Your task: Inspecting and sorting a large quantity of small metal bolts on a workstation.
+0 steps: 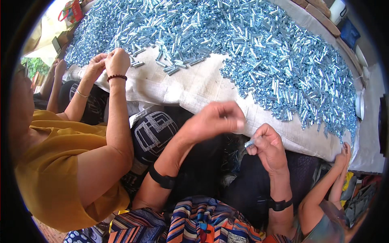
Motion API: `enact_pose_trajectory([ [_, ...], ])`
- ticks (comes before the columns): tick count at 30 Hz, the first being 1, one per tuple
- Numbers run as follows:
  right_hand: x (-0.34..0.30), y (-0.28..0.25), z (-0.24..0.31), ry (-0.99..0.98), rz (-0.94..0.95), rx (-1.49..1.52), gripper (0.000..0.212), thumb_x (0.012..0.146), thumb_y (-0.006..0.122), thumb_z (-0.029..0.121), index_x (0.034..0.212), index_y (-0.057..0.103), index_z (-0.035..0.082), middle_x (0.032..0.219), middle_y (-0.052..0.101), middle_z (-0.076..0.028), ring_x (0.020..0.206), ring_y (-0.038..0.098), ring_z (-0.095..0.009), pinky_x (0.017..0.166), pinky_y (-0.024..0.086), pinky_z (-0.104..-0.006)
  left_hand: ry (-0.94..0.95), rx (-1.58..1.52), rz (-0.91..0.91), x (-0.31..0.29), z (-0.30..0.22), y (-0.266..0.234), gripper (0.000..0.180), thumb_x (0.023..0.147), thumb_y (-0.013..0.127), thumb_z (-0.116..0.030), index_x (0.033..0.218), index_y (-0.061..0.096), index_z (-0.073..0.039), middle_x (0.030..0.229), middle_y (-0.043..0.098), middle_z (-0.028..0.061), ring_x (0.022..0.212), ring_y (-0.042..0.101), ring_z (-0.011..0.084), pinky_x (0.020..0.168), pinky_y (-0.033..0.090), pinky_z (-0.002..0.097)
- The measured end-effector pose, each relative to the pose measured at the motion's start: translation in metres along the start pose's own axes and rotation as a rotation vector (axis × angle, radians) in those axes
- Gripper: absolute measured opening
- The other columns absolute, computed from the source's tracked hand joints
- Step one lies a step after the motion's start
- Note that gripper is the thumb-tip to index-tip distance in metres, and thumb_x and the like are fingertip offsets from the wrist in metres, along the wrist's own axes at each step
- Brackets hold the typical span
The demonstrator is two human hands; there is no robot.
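- Right hand (269, 148) pinches a small metal sleeve (249, 143) at its fingertips; a light grip, end exposed, should serve best.
- Left hand (216, 119) curls nearby, blurred; cannot tell if holding anything.
- Beyond: heaped metal fittings (283, 73), white woven sheet (194, 85).

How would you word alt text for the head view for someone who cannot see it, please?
The wearer's bare right hand pinches a small, shiny blue-silver metal piece near the blurred, bare left hand. Beyond lies a heap of blue-silver metal tubes on a pale woven sheet; other people are on both sides.
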State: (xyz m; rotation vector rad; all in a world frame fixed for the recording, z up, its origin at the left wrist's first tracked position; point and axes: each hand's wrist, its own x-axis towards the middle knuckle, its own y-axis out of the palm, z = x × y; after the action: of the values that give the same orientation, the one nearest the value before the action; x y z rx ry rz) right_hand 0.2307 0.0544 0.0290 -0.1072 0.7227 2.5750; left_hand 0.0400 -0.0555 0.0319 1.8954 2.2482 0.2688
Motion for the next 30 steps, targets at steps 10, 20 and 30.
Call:
enact_pose_trajectory([
  [10, 0.044, -0.017, 0.043, -0.138, -0.150, -0.813, 0.011, 0.083, 0.064, 0.011, 0.082, 0.059, 0.001, 0.065, 0.055, 0.002, 0.058, 0.048, -0.004, 0.054, 0.039, -0.0206, 0.025, 1.298, -0.802, 0.087, 0.012, -0.051, 0.015, 0.080, 0.053, -0.012, 0.088, 0.066, -0.013, 0.093, 0.059, 0.0083, 0.085, 0.060, 0.0314, 0.070, 0.047, 0.0442],
  [20, 0.142, -0.020, 0.047, -0.608, -0.269, -1.800, 0.012, 0.074, 0.063, 0.010, 0.078, 0.054, 0.003, 0.080, 0.058, -0.015, 0.078, 0.058, -0.035, 0.067, 0.045, -0.0448, 0.016, 1.266, -0.865, 0.098, 0.017, -0.059, 0.011, 0.079, 0.055, -0.014, 0.085, 0.062, -0.010, 0.090, 0.060, 0.0133, 0.083, 0.061, 0.0342, 0.069, 0.047, 0.0445],
  [30, 0.136, -0.006, 0.040, -0.621, -0.382, -1.795, 0.010, 0.072, 0.060, 0.004, 0.080, 0.055, 0.002, 0.080, 0.056, -0.015, 0.076, 0.056, -0.035, 0.067, 0.044, -0.0444, -0.031, 1.232, -0.849, 0.096, 0.020, -0.063, 0.013, 0.077, 0.050, -0.009, 0.083, 0.061, -0.006, 0.089, 0.060, 0.0163, 0.083, 0.062, 0.0347, 0.069, 0.048, 0.0455],
])
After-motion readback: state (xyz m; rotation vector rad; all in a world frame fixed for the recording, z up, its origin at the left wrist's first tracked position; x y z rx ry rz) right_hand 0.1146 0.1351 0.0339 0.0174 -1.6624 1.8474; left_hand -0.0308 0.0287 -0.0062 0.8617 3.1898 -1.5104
